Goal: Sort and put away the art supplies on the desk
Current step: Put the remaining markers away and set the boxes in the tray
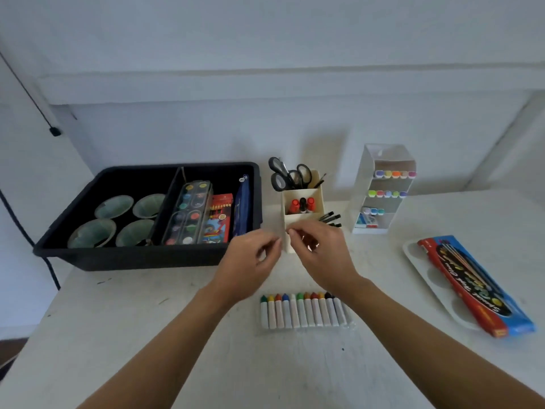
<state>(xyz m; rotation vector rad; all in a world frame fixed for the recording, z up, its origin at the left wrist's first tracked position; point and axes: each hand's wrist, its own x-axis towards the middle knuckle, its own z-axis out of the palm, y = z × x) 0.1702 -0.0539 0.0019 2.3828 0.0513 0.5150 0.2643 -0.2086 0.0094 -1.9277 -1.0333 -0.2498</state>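
My left hand [250, 261] and my right hand [320, 255] hover close together just in front of the cream desk organizer [318, 193]. The left thumb and forefinger tips meet, with nothing visible between them. My right hand's fingers are curled, and what lies inside them is hidden. Several black pens [331, 219] stick out to the right behind my right hand; I cannot tell whether it holds them. A clear pack of crayons [303, 311] lies on the desk below my hands. The organizer holds scissors [287, 174] and red-capped bottles [302, 204].
A black bin [141, 258] at the left holds several green cups, watercolour sets [188, 214], a pencil box [219, 219] and a blue pouch [242, 208]. A clear marker stand [383, 187] is at the back right. Brush packs [472, 286] lie on a white palette [415, 255].
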